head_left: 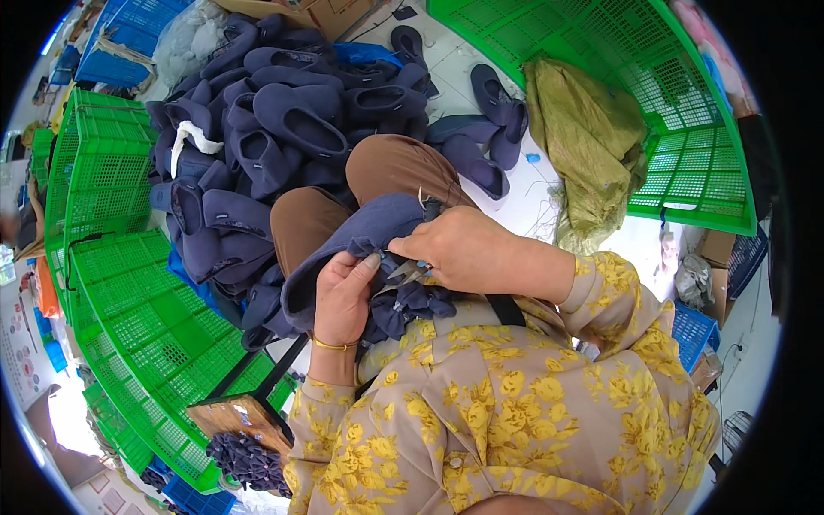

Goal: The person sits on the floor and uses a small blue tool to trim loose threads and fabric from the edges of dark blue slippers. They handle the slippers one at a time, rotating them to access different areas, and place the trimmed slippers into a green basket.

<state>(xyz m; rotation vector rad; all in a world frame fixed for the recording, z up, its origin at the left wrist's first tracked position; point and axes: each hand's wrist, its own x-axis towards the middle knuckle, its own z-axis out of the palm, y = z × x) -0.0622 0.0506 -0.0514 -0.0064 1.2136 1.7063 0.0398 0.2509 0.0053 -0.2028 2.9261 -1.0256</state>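
The right hand (pixel 468 249) has its grip closed around small metal snips (pixel 408 273), blades at the edge of a navy cloth shoe (pixel 360 240) lying on the lap. The left hand (pixel 343 296) pinches that edge taut beside the blades, steadying it. The blade tips are hard to make out. Behind the knees rises a shoe pile (pixel 283 112), with green crates (pixel 146 300) alongside.

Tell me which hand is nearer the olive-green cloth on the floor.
Right. The right hand, holding small snips, is on the side of the olive-green cloth; the left hand grips the navy slipper farther away.
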